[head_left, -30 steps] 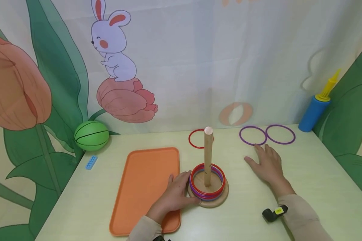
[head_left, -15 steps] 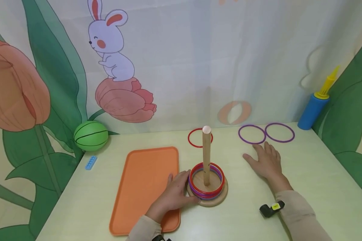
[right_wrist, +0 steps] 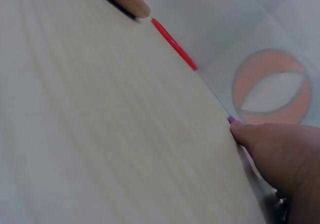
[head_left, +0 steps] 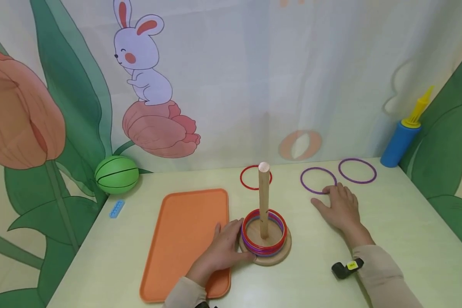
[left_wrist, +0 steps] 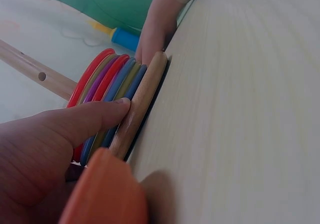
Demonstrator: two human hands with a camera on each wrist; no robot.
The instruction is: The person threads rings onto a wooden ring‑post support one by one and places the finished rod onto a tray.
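A wooden ring-toss stand (head_left: pixel 264 201) stands upright near the middle of the table. Several stacked rings (left_wrist: pixel 106 83) in red, purple, blue and yellowish tones circle the foot of its post. My left hand (head_left: pixel 224 249) holds the stand's left side, its thumb (left_wrist: pixel 102 115) lying against the rings and the base. Farther right, my right hand (head_left: pixel 342 209) reaches forward with fingertips touching the near edge of a purple ring (head_left: pixel 301 179) lying flat. Behind that hand lies a second purple ring (head_left: pixel 376 174), apart from the first. A red ring (head_left: pixel 241 177) lies beyond the post.
An orange tray (head_left: pixel 188 235) lies left of the stand, partly under my left forearm. At the back left are a green ball (head_left: pixel 116 174) and a small blue brick (head_left: pixel 116 208). A blue and yellow pump (head_left: pixel 401 137) stands at the back right, by the curtain.
The purple ring under my right fingertips has slid nearer and slightly left, away from the other purple ring. My left hand and the stand have stayed in place.
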